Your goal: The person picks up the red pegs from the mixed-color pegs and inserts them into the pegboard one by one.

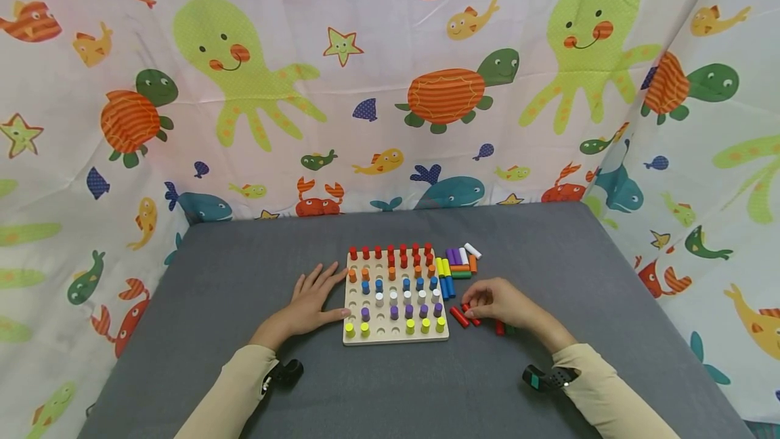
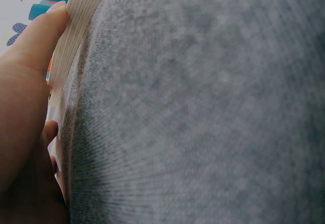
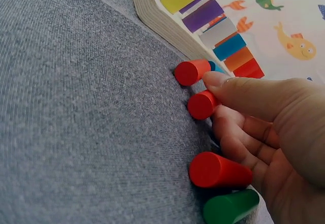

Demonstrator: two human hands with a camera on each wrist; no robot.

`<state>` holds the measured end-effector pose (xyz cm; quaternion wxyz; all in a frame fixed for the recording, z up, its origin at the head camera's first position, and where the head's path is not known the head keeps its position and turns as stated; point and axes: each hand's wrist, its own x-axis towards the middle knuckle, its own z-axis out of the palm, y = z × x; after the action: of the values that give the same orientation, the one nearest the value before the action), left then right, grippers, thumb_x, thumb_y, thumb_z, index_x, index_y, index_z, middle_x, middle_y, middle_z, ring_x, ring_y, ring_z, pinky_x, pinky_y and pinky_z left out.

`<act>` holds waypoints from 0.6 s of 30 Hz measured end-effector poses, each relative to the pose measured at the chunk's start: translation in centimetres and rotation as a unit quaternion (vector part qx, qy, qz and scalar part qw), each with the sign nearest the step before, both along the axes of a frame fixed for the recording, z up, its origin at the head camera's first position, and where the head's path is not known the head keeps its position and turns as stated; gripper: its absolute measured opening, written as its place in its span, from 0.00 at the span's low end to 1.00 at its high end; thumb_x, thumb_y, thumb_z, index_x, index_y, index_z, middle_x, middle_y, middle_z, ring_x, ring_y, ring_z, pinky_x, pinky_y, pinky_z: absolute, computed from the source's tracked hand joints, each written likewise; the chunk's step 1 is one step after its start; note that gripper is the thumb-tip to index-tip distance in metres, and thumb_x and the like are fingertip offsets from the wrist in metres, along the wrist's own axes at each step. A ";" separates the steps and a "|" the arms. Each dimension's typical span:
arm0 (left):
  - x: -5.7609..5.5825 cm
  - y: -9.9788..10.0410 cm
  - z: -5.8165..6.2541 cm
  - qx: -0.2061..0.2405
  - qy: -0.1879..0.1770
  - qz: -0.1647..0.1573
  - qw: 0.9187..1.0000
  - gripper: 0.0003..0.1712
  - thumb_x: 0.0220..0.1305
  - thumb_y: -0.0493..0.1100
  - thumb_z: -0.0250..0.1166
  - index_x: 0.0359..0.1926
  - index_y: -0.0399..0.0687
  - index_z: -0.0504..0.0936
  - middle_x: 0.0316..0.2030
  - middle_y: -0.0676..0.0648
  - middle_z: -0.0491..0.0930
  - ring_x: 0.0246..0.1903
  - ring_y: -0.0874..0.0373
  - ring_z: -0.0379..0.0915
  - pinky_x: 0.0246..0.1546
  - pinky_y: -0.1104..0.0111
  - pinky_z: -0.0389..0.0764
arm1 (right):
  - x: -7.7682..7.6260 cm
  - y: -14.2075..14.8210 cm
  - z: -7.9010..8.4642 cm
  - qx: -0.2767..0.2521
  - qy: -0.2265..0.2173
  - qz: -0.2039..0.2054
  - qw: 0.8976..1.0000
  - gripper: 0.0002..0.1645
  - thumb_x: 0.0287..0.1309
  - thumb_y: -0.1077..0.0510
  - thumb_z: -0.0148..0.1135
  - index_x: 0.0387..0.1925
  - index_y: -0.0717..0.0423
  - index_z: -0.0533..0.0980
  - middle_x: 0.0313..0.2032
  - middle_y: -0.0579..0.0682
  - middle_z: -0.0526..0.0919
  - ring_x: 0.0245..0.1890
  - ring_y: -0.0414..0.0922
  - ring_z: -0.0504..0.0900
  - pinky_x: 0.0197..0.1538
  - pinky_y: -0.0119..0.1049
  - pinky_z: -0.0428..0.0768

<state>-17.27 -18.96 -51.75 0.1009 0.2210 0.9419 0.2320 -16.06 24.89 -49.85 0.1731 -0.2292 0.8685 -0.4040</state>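
Observation:
A wooden pegboard point(image 1: 396, 342) stands on the grey cloth, with rows of red, orange, blue, white, purple and yellow pegs and some bare holes. My left hand point(image 1: 307, 305) rests at its left side, fingers spread and thumb on the edge. In the left wrist view the thumb point(image 2: 38, 41) lies against the board's side. To the right of the board, my right hand point(image 1: 501, 302) pinches a red peg point(image 3: 202, 105) between thumb and fingers, low over the cloth. Another red peg point(image 3: 188, 73) lies beside it. Under the palm are a thicker-looking red peg point(image 3: 218, 169) and a green peg point(image 3: 231, 207).
Loose yellow pegs point(image 1: 443, 267) and blue pegs point(image 1: 447, 288) lie along the board's right edge. Behind them are purple pegs point(image 1: 453, 257), an orange peg point(image 1: 472, 263), a green peg point(image 1: 461, 275) and a white peg point(image 1: 472, 251). A printed curtain point(image 1: 378, 141) borders the table.

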 end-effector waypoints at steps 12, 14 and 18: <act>0.0 0.0 0.0 0.010 0.006 -0.002 1.000 0.51 0.62 0.68 0.63 0.79 0.59 0.52 0.79 0.42 0.46 0.78 0.34 0.35 0.70 0.32 0.36 | -0.2 0.2 0.3 0.018 0.016 -0.019 1.000 0.14 0.54 0.53 0.74 0.42 0.53 0.85 0.29 0.44 0.84 0.26 0.34 0.78 0.32 0.27 0.78; 0.0 0.0 -0.1 0.008 0.005 -0.003 1.000 0.51 0.62 0.68 0.63 0.79 0.59 0.51 0.79 0.43 0.46 0.78 0.35 0.35 0.71 0.32 0.35 | -0.2 0.2 0.4 0.020 0.018 -0.019 0.999 0.14 0.55 0.53 0.73 0.42 0.53 0.85 0.29 0.44 0.84 0.26 0.33 0.78 0.31 0.27 0.78; 0.0 -0.1 -0.3 0.015 0.007 -0.005 1.000 0.52 0.62 0.67 0.63 0.79 0.58 0.51 0.79 0.42 0.46 0.78 0.34 0.34 0.70 0.32 0.35 | -0.1 0.3 0.4 0.022 0.015 -0.026 0.999 0.13 0.55 0.53 0.73 0.41 0.53 0.85 0.29 0.43 0.84 0.26 0.33 0.78 0.31 0.27 0.78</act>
<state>-17.28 -19.02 -52.01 0.0916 0.2285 0.9381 0.2438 -16.20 25.15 -49.48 0.1549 -0.2089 0.8853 -0.3855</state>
